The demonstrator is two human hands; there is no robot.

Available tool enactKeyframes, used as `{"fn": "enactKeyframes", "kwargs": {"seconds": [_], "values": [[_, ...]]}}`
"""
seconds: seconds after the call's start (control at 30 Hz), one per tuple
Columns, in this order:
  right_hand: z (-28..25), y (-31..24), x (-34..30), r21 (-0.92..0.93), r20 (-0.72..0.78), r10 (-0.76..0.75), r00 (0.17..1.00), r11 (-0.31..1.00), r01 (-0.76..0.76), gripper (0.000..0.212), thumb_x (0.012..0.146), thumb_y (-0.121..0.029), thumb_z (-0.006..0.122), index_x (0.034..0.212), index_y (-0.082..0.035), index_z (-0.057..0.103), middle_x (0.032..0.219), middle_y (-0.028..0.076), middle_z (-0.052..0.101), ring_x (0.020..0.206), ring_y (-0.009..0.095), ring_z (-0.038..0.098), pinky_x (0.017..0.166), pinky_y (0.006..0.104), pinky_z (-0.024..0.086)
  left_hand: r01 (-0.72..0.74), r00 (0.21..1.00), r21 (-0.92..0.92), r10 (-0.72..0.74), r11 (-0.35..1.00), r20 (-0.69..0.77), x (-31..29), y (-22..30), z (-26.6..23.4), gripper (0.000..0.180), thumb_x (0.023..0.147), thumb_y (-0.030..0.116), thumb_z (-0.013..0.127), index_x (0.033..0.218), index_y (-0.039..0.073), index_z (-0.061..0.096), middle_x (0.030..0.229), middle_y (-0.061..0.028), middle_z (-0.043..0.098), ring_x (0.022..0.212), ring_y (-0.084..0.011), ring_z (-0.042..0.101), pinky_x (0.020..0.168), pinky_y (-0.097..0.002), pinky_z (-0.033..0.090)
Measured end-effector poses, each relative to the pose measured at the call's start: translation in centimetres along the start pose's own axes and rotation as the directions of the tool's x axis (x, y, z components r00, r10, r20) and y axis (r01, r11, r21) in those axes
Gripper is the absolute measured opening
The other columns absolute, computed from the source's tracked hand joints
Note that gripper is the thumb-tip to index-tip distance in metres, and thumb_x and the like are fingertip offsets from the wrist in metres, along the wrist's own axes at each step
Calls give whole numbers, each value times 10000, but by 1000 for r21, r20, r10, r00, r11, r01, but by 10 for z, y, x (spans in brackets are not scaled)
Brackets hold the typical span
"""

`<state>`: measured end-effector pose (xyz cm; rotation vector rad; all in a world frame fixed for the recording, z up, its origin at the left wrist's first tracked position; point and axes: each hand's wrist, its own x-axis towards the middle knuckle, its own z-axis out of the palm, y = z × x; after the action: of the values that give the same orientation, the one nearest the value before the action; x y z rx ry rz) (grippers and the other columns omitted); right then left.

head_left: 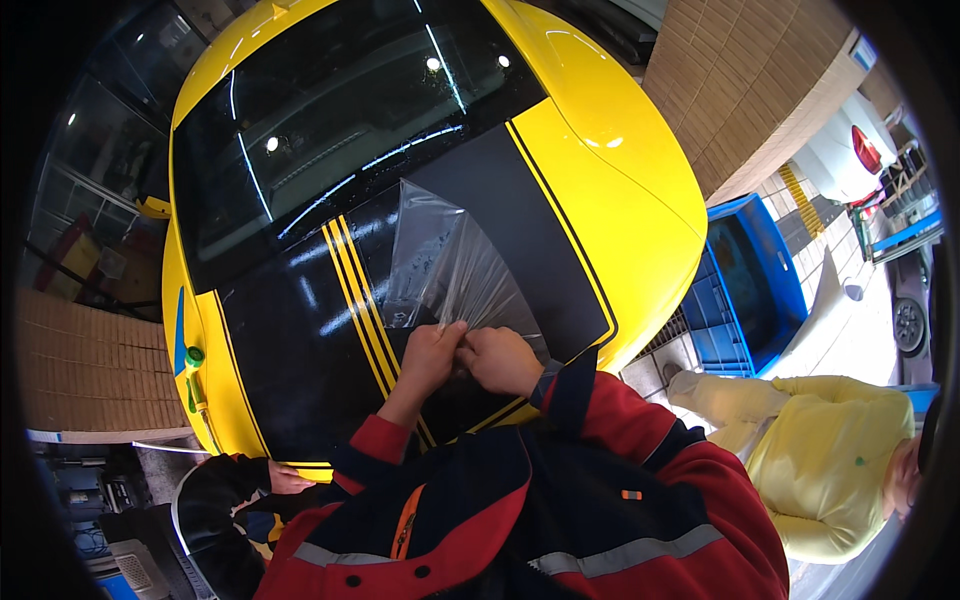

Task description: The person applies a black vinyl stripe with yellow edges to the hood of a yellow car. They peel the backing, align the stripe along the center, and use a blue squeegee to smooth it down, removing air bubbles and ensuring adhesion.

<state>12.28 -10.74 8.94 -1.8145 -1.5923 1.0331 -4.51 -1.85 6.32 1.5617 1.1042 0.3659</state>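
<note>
A sheet of clear film (445, 250) is bunched between my hands, its far part fanning out over the black panel (290, 340) of a yellow car. The film's far corner rises to a point near the window. My left hand (430, 362) is closed on the gathered near edge of the film. Right beside it, my right hand (505, 360) pinches the same gathered edge, knuckles close to the left hand's. Twin yellow stripes (360, 300) run along the panel left of the film. Wet shine shows on the glossy black left of the film; the right part looks matte.
A green-headed tool (193, 370) rests on the car's left edge. At lower left, another person's hand (290, 478) touches the car. A person in a yellow top (830, 465) is at the right, near a blue bin (720, 310). The dark window (340, 110) lies beyond the panel.
</note>
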Motion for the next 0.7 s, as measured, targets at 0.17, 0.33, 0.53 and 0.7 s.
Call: {"fn": "enactKeyframes", "kwargs": {"seconds": [0.17, 0.33, 0.53, 0.7], "values": [[2, -6, 3, 8, 71, 8, 997, 1000, -9, 375, 1082, -344, 653, 1004, -8, 800, 966, 266, 799, 939, 490, 768, 890, 584, 603, 56, 998, -4, -56, 998, 1, -8, 0, -8, 507, 1150, 364, 635, 891, -36, 809, 692, -104, 742, 632, -183, 727, 602, -359, 553], [2, -13, 5, 12, 130, -9, 992, 1000, 8, 367, 1093, -335, 646, 1029, -4, 791, 974, 263, 798, 932, 495, 762, 871, 586, 598, 101, 995, -44, -100, 994, 20, -17, 7, -15, 517, 1156, 364, 631, 884, -38, 807, 696, -104, 746, 615, -181, 736, 579, -348, 569], [8, -19, 7, -11, 159, -20, 987, 1000, 22, 363, 1093, -333, 656, 1043, 3, 782, 989, 262, 796, 951, 491, 762, 881, 589, 594, 100, 995, 3, -100, 995, 11, -26, 10, -24, 506, 1165, 349, 621, 902, -43, 803, 703, -99, 752, 615, -197, 757, 565, -339, 580], [9, -24, 9, -4, 191, -49, 980, 999, 51, 362, 1095, -331, 654, 1045, 5, 779, 988, 256, 798, 954, 485, 765, 884, 587, 594, 123, 992, -25, -123, 992, 11, -32, 10, -31, 486, 1169, 355, 622, 934, -29, 805, 713, -93, 759, 602, -185, 756, 557, -316, 581]]}}
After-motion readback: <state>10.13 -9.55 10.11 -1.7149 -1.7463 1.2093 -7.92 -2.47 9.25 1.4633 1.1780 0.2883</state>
